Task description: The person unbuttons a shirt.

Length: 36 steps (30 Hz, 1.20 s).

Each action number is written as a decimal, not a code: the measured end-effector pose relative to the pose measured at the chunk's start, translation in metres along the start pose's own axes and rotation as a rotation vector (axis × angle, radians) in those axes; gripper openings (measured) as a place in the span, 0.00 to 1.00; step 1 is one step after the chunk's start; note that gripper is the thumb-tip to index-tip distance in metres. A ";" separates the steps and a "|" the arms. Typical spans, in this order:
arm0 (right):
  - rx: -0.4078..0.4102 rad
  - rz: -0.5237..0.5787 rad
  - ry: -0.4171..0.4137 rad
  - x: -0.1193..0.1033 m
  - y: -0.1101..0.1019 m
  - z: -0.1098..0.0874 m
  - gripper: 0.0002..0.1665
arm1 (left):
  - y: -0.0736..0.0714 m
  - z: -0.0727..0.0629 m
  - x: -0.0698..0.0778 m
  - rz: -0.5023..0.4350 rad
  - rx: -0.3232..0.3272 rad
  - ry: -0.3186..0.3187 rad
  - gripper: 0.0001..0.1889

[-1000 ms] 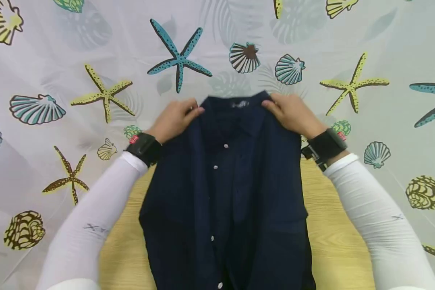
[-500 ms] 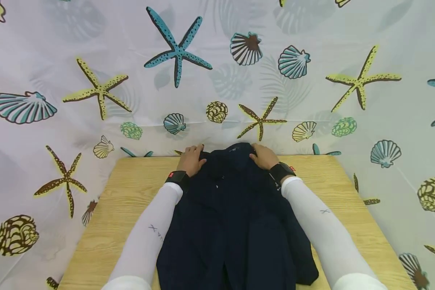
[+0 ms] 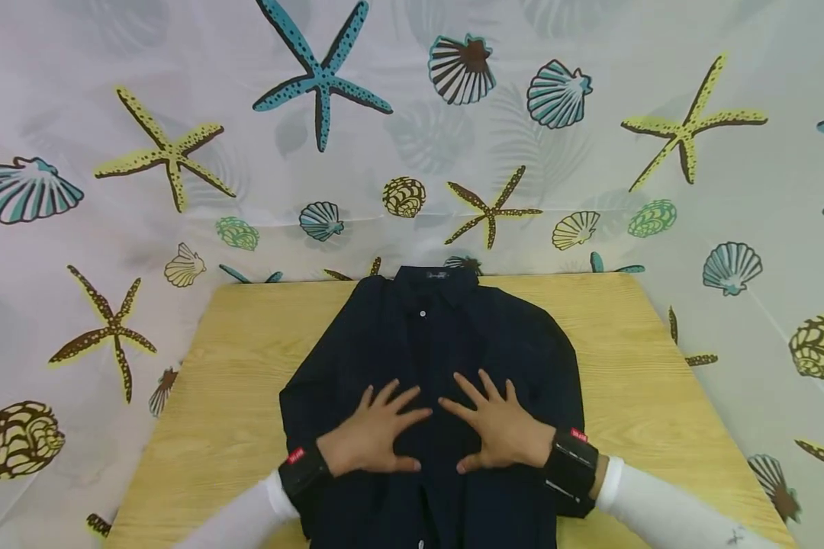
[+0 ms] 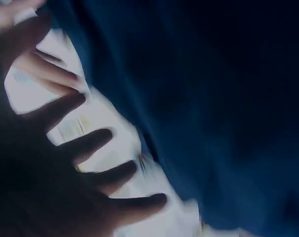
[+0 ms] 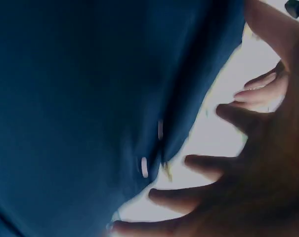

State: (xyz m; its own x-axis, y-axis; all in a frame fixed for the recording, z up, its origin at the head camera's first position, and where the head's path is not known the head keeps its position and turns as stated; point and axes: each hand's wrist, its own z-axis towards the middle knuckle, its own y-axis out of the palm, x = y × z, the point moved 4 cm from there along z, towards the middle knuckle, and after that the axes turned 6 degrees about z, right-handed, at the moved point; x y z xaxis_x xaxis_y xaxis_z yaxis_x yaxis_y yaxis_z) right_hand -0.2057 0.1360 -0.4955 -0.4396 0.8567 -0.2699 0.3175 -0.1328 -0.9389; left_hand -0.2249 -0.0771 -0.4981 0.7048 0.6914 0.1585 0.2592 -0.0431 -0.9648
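A dark navy button-up shirt [image 3: 522,343] lies front up, its collar [image 3: 436,280] at the table's far edge and its lower part cut off by the head view's bottom. Over the left half of its front is my left hand [image 3: 374,433], fingers spread and straight. My right hand [image 3: 501,427] is spread the same way over the other half, the two thumbs pointing toward each other near the button line. In the wrist views, the left hand [image 4: 65,148] and right hand [image 5: 238,173] hold nothing; whether the palms touch the cloth is hard to tell.
The shirt rests on a light wooden table [image 3: 645,396]. Behind and beside it hangs a white cloth [image 3: 384,168] printed with starfish and shells. Each wrist wears a black band [image 3: 304,474].
The shirt, held up by its collar and shoulders, has come down flat onto the table. Both hands have let go and moved back toward the body, fingers now spread over its front.
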 end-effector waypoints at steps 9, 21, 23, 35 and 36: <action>-0.099 0.127 0.208 0.032 0.041 -0.012 0.78 | 0.048 -0.020 -0.008 -0.059 -0.136 -0.125 0.61; -0.088 0.152 0.165 0.091 0.025 0.003 0.82 | 0.049 -0.002 -0.047 -0.072 -0.016 -0.156 0.63; -0.085 0.146 0.157 0.097 0.022 0.006 0.82 | 0.047 0.003 -0.049 -0.073 -0.001 -0.159 0.63; -0.089 0.148 0.142 0.104 0.024 0.009 0.78 | 0.050 0.009 -0.051 -0.085 -0.009 -0.164 0.60; -0.093 0.148 0.144 0.103 0.027 0.008 0.78 | 0.051 0.008 -0.051 -0.088 -0.011 -0.167 0.59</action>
State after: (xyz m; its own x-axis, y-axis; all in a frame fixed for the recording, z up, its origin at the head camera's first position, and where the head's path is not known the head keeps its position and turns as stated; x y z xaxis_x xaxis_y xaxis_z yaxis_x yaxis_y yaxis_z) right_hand -0.2497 0.2169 -0.5507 -0.2604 0.8942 -0.3641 0.4485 -0.2220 -0.8658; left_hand -0.2526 -0.1089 -0.5574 0.5602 0.8028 0.2041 0.3228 0.0153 -0.9463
